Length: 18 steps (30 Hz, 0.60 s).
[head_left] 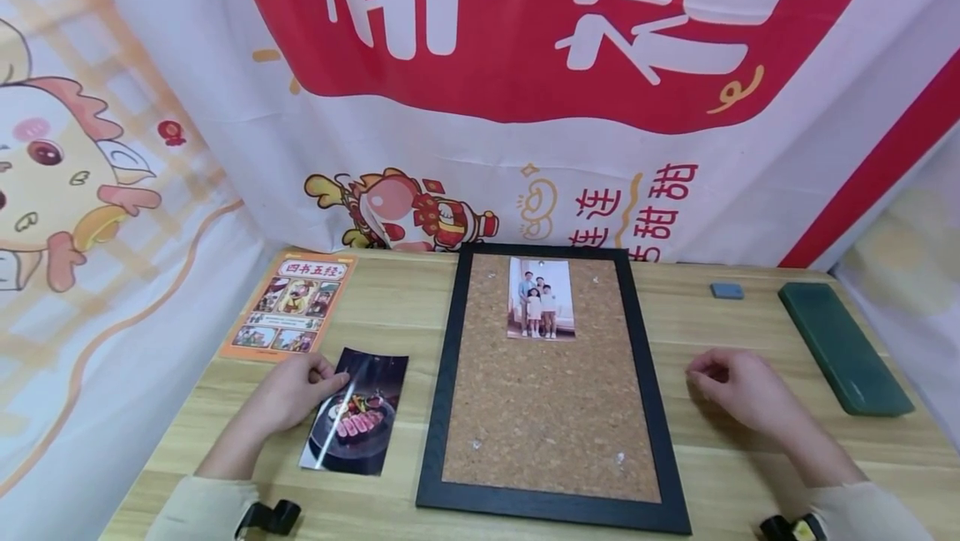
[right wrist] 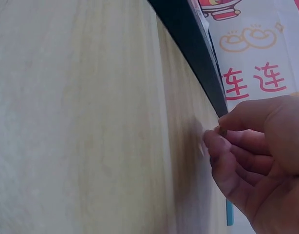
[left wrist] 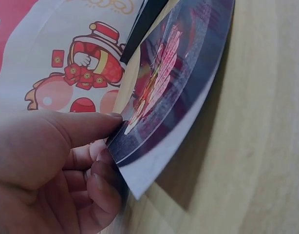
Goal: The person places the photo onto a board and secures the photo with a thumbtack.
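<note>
My left hand [head_left: 292, 391] pinches the left edge of a glossy photo of sliced meat on a dark plate [head_left: 352, 424], thumb on top. The left wrist view shows this food photo [left wrist: 159, 87] bent, with one corner raised off the table. To the right of it lies a black-framed corkboard [head_left: 547, 408]. A family photo [head_left: 542, 308] is on the board's upper part, with a small pin at its top edge. Right of the frame, my right hand [head_left: 738, 387] pinches a tiny brownish metallic piece [right wrist: 222, 131] between thumb and index finger; the fingertips hide most of it.
Several clear pins, one a lower-left pin [head_left: 476, 444], sit near the cork's corners. An orange comic-style booklet [head_left: 292, 305] lies at the far left. To the right are a small blue block [head_left: 727, 291] and a long green case [head_left: 843, 349]. A printed cloth [head_left: 487, 149] hangs behind the table.
</note>
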Each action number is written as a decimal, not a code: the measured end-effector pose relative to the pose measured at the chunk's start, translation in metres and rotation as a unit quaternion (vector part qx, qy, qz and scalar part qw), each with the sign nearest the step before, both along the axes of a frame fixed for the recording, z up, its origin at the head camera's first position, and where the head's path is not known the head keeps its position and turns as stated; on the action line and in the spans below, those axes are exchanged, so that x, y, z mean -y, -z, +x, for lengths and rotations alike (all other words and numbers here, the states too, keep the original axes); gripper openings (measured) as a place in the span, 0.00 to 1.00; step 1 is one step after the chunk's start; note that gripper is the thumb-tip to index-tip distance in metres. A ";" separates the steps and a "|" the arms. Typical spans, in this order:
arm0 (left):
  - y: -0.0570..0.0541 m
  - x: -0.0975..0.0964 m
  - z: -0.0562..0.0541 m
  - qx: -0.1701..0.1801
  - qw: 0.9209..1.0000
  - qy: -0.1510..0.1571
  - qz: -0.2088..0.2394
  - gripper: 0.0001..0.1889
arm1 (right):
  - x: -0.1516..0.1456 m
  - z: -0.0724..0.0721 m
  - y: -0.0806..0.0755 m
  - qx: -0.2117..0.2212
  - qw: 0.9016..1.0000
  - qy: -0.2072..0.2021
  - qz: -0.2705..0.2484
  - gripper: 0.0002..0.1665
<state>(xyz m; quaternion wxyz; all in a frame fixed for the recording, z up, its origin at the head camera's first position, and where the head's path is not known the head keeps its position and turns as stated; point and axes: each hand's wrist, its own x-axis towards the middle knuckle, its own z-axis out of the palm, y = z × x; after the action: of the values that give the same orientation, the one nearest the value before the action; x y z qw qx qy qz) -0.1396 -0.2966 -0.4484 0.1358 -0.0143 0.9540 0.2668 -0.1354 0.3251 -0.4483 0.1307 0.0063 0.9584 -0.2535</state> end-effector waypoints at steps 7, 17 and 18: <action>-0.001 0.001 0.001 0.001 1.000 -0.003 0.004 0.14 | 0.003 0.003 -0.001 0.000 1.000 -0.018 -0.024 0.14; 0.002 0.004 0.003 0.004 0.999 -0.010 0.053 0.13 | 0.000 0.006 0.003 0.026 0.995 0.005 -0.095 0.10; 0.003 0.004 0.003 0.010 0.998 -0.014 0.063 0.13 | 0.000 0.006 0.003 0.029 0.994 0.007 -0.104 0.10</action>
<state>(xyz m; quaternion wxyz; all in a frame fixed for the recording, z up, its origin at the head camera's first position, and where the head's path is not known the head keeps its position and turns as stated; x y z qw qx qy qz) -0.1364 -0.3009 -0.4509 0.1419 -0.0212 0.9337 0.3280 -0.1290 0.3251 -0.4517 0.1563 0.0068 0.9227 -0.3523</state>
